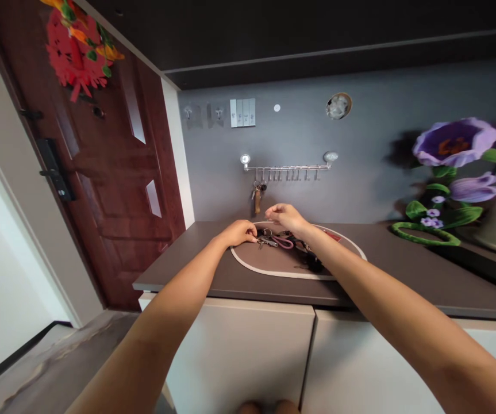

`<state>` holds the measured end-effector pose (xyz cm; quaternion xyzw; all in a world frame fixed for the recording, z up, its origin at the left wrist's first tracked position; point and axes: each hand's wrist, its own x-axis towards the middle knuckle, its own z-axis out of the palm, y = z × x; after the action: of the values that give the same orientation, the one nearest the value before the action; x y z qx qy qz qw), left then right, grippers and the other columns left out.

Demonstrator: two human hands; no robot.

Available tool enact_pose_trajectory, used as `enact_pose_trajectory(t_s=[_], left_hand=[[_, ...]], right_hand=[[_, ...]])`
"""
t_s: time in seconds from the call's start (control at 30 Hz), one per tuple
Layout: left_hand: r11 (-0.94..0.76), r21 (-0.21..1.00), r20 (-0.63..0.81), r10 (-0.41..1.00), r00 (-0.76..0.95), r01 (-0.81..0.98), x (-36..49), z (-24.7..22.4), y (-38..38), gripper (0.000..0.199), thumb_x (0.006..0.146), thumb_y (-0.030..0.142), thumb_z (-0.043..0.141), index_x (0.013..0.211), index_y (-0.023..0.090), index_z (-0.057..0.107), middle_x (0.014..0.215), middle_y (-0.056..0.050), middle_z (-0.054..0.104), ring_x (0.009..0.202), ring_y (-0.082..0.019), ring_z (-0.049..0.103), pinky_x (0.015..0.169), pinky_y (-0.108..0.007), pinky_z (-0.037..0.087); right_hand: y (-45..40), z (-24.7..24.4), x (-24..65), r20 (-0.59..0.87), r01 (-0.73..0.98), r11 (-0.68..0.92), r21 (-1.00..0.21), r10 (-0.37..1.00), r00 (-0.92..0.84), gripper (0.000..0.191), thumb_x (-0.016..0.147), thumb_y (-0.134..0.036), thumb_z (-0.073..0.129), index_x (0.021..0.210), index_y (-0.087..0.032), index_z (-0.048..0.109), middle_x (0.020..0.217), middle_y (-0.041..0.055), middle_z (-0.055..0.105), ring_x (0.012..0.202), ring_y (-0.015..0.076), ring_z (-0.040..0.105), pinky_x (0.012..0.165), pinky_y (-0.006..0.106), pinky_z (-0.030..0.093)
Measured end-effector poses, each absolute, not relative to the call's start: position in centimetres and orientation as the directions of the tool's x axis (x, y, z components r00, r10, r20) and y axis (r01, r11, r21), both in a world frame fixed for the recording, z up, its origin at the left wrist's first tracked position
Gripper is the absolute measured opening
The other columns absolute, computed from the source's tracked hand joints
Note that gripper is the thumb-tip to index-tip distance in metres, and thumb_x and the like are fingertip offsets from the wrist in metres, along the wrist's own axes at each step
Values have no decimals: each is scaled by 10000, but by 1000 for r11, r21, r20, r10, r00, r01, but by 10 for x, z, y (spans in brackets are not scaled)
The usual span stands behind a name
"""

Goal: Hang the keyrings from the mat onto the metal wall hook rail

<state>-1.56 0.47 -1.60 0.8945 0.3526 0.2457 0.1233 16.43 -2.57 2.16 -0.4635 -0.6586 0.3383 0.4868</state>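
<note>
My left hand [239,233] is over the left end of an oval brown mat [269,261] with a pale rim. Its curled fingers are at a bunch of keys [266,242] with a metal ring and appear to grip its left edge. My right hand [288,218] is raised just above the mat's back edge, thumb and fingers pinched together. What the pinch holds, if anything, is too small to tell. Beside the keys lies a pink loop strap [284,242]. More dark items [314,263] and a red item [332,235] lie on the mat, partly hidden by my right forearm.
On the wall behind, a clear hook rail [288,168] carries keys with a brown fob [257,199] at its left end. Purple fabric flowers [457,144] stand right on the dark countertop [385,270]. A dark shelf [316,34] overhangs it. A red-brown door [114,172] is left.
</note>
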Motion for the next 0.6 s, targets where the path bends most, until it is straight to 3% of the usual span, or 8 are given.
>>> enact_pose_trajectory(t_s=[0.17,0.37,0.6], left_hand=[[-699,387,310,713,629,602,-14,-18,6,176,631,305,640,710,147,636,678,-2,589,626,-113,502,580,-208,350],[-705,349,308,708,635,617,-13,-21,8,138,675,275,600,711,142,608,687,4,551,614,-103,465,560,-200,327],[-765,242,338,643,687,597,-15,-20,9,115,734,255,541,716,156,598,722,-7,571,704,-129,493,632,-219,338]], right_hand=[[-23,0,169,365,414,402,-817,916,-168,78,709,-202,541,755,-142,564,626,-1,595,532,77,503,545,198,390],[-21,-5,170,422,722,496,-483,854,-305,90,711,-193,549,777,-165,603,689,3,637,612,97,550,617,204,390],[-18,-13,171,406,788,520,-329,831,-379,122,749,-186,517,819,-168,614,757,28,661,661,106,573,619,191,382]])
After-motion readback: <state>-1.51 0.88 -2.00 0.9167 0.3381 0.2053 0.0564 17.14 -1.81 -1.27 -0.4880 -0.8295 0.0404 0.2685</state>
